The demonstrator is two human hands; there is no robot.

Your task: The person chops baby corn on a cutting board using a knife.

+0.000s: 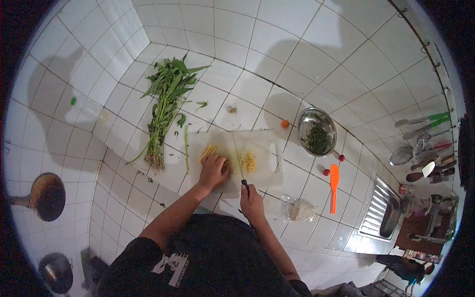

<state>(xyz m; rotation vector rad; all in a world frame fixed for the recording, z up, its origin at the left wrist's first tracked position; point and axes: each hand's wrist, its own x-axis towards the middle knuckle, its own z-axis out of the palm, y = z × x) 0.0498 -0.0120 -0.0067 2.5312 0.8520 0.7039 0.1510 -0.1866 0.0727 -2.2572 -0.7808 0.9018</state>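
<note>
My left hand [214, 171] rests on the white cutting board [272, 175], its fingers bent over a yellow piece of food [209, 151] that shows beyond the fingertips. What lies under the palm is mostly hidden. In my right hand [252, 202] is the black handle of a knife [239, 161], its blade pointing away from me across the board. Just right of the blade lies a small heap of chopped yellow bits [248, 162]. The blade is apart from my left fingers.
Leafy green stalks [166, 104] lie at the left. A metal bowl of chopped greens [317, 132], an orange spatula [334, 188], small red items and a plastic bag [302, 210] are at the right. Beyond are a sink [390, 218] and a person [408, 269].
</note>
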